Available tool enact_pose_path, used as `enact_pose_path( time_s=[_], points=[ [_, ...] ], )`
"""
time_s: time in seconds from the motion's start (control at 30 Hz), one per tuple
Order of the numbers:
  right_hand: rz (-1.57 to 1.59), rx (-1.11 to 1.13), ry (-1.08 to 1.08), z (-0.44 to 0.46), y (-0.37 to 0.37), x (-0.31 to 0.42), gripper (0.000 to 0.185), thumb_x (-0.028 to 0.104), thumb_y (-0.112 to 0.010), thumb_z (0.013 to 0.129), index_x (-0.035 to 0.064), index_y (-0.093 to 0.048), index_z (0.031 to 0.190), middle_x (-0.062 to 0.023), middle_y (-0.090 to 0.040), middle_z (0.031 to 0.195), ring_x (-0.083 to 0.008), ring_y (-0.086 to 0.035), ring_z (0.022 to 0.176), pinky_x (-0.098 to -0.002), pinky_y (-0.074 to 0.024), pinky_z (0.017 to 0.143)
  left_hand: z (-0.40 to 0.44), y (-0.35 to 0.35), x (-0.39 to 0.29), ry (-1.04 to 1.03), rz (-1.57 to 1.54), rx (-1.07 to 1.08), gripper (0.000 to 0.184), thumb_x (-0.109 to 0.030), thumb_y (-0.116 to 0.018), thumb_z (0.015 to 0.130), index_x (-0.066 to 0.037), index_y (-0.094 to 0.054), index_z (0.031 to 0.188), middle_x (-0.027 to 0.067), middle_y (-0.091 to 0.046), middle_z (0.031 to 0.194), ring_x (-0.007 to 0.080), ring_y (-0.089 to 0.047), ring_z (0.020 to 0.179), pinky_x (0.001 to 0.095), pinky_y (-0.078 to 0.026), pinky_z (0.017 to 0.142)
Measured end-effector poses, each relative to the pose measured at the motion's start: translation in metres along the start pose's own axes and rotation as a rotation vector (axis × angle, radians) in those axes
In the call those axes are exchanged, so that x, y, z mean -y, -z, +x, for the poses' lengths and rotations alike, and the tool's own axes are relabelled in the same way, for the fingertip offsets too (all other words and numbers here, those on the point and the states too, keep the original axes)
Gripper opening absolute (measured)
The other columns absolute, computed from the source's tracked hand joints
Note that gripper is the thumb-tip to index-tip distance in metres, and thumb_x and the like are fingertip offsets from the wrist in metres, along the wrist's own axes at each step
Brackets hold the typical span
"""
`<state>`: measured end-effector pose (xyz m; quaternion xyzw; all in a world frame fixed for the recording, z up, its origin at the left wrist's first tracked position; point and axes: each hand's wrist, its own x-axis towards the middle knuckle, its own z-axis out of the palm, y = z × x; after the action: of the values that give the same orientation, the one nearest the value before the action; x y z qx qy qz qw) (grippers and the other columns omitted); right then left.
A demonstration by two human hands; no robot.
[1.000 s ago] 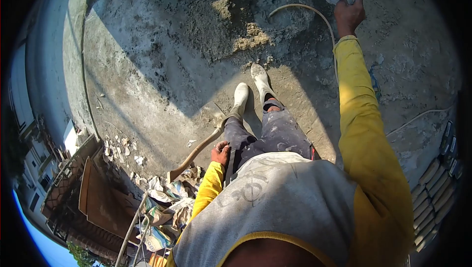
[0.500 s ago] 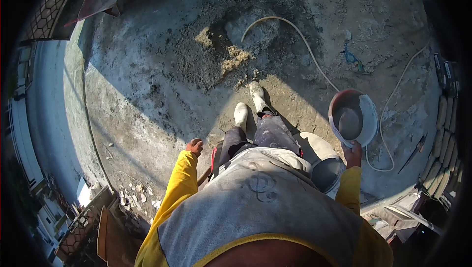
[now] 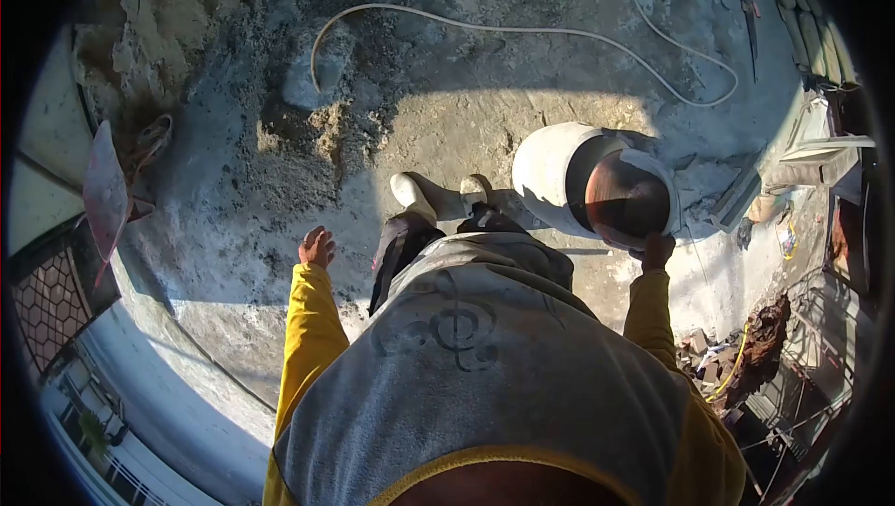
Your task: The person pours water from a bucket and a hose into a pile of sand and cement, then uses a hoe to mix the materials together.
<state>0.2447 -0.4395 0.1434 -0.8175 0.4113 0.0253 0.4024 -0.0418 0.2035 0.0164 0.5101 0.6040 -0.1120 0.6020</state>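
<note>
My right hand [image 3: 655,250] grips the rim of a bucket [image 3: 643,198], its fingers closed at the edge nearest me. The bucket is tilted, with a reddish-brown interior and a pale outer side. It overlaps the dark mouth of a large white drum [image 3: 543,175] on the ground to the right of my boots. Whether the bucket touches the drum, I cannot tell. My left hand [image 3: 317,247] hangs over the bare ground with loosely bent fingers, somewhat apart, holding nothing.
A pale hose [image 3: 485,28] curves across the ground ahead, by a sand and cement heap [image 3: 322,133]. A wheelbarrow [image 3: 107,189] stands at left. Stacked sacks [image 3: 811,31] lie at far right, with rubble [image 3: 713,362] behind my right arm.
My view has turned to the right. The bucket in my right hand has moved from the open ground to the drum's mouth. My left hand's fingers look looser.
</note>
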Motion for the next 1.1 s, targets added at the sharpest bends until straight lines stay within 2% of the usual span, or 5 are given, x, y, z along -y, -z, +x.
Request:
enact_pose_path(
  time_s=[0.27, 0.4, 0.8, 0.97, 1.1],
  points=[
    [-0.462, -0.051, 0.251, 0.006, -0.041, -0.031, 0.05, 0.013, -0.056, 0.074, 0.0, -0.048, 0.122, -0.0239, -0.062, 0.101, -0.0358, -0.066, 0.076, -0.0402, -0.0583, 0.058, -0.03, -0.098, -0.004, -0.026, 0.336, 0.241, 0.04, -0.02, -0.052, 0.089, -0.01, -0.049, 0.127, 0.0097, -0.06, 0.118, 0.0275, -0.059, 0.107, 0.0436, -0.046, 0.085],
    [-0.567, -0.112, 0.449, 0.067, -0.069, -0.069, 0.061, 0.028, -0.061, 0.077, 0.0059, -0.043, 0.131, -0.0261, -0.059, 0.111, -0.0414, -0.059, 0.1, -0.0471, -0.0466, 0.088, -0.061, -0.106, 0.007, -0.053, 0.448, 0.376, 0.042, -0.022, -0.055, 0.088, -0.015, -0.049, 0.129, 0.0051, -0.058, 0.122, 0.0235, -0.058, 0.106, 0.0406, -0.044, 0.083],
    [-0.653, 0.041, 0.382, 0.084, -0.108, -0.07, 0.074, 0.03, -0.067, 0.073, 0.0079, -0.035, 0.136, -0.0266, -0.057, 0.115, -0.0423, -0.056, 0.106, -0.0453, -0.0449, 0.091, -0.115, -0.048, 0.085, 0.102, 0.074, -0.065, 0.039, -0.025, -0.058, 0.085, -0.012, -0.055, 0.123, 0.0078, -0.064, 0.108, 0.0243, -0.063, 0.093, 0.0396, -0.05, 0.078],
    [-0.686, 0.082, 0.233, 0.057, -0.113, -0.033, 0.072, 0.027, -0.066, 0.073, 0.0067, -0.036, 0.136, -0.0252, -0.055, 0.12, -0.0417, -0.053, 0.111, -0.0452, -0.0434, 0.094, -0.07, -0.022, 0.172, -0.478, 0.479, 0.193, 0.043, -0.021, -0.06, 0.083, -0.002, -0.054, 0.12, 0.0133, -0.066, 0.098, 0.0214, -0.063, 0.091, 0.0313, -0.05, 0.078],
    [-0.652, 0.06, 0.229, 0.065, -0.119, -0.043, 0.074, 0.026, -0.07, 0.07, 0.0062, -0.039, 0.134, -0.023, -0.056, 0.119, -0.0391, -0.056, 0.108, -0.0454, -0.0452, 0.093, -0.052, -0.026, 0.187, -0.569, 0.497, 0.15, 0.039, -0.02, -0.061, 0.082, -0.002, -0.058, 0.116, 0.0144, -0.065, 0.098, 0.0213, -0.062, 0.093, 0.0313, -0.049, 0.08]
  ],
)
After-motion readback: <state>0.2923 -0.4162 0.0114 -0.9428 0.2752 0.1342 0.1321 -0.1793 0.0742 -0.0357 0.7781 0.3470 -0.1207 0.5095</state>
